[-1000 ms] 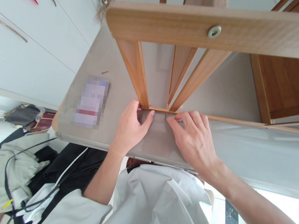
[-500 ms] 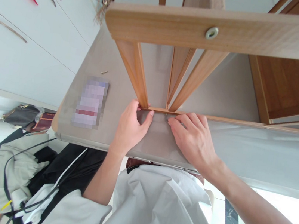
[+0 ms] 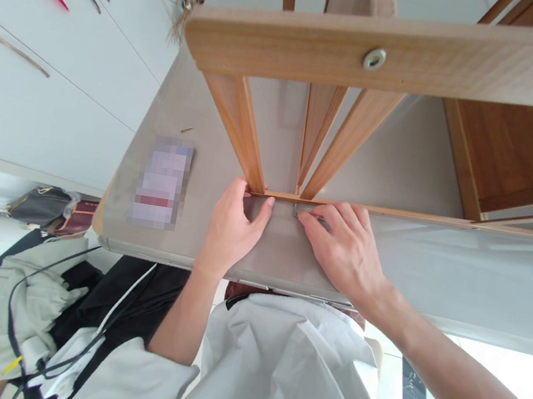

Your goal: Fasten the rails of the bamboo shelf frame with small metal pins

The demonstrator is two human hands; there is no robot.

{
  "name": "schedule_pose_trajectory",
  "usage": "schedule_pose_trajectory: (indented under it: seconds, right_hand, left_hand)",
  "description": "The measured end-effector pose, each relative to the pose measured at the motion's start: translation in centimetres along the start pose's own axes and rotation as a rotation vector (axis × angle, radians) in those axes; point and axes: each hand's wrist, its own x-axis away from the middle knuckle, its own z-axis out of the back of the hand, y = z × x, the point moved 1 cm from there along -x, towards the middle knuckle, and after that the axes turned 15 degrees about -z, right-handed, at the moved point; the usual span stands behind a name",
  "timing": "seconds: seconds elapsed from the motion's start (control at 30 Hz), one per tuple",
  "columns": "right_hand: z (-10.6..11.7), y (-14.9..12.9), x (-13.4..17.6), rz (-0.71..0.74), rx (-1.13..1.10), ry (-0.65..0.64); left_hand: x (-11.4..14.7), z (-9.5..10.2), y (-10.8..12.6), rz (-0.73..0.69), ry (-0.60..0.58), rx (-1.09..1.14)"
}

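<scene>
A wooden frame [image 3: 281, 43] with slanted slats stands on the table, and a round metal bolt head [image 3: 374, 59] shows in its upper rail. My left hand [image 3: 234, 228] is closed around the frame's thin lower rail, thumb in front and fingertips partly hidden behind. Just to its right, my right hand [image 3: 348, 243] pinches a small bent metal hex key [image 3: 296, 211]. The key's short end meets the front of the lower rail below the slats; its long arm is mostly covered by my fingers.
A blurred packet [image 3: 160, 186] and a small screw [image 3: 186, 129] lie on the grey-covered table [image 3: 189, 241] to the left. A brown wooden panel [image 3: 531, 154] is at the right. White drawers [image 3: 50, 98] stand on the left, with clothes and cables [image 3: 28, 297] below.
The upper rail with its bolt head sits very slightly farther left. My right fingers have shifted a little on the hex key; my left hand keeps its place.
</scene>
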Motion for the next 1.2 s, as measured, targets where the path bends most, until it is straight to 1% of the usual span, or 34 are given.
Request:
schedule_pose_trajectory:
  seconds: [0.27,0.4,0.47,0.67,1.0,1.2]
  right_hand:
    - [0.6,-0.7,-0.5,0.052,0.102,-0.003]
    - [0.8,-1.1,-0.7,0.057,0.141,-0.027]
    - [0.8,-1.1,-0.8,0.053,0.145,-0.033]
    - [0.5,-0.8,-0.8,0.036,0.122,0.006]
    - [0.7,-0.9,-0.5,0.033,0.086,-0.033]
    - [0.7,-0.8,-0.6,0.037,0.108,0.017]
  left_hand:
    - [0.0,0.1,0.0,0.006,0.000,0.005]
    - [0.0,0.1,0.1,0.000,0.000,-0.004]
    - [0.0,0.1,0.1,-0.002,-0.001,0.001]
    - [0.0,0.0,0.1,0.001,0.003,0.007]
    - [0.0,0.0,0.1,0.003,-0.001,0.006]
    - [-0.1,0.1,0.2,-0.003,-0.003,0.010]
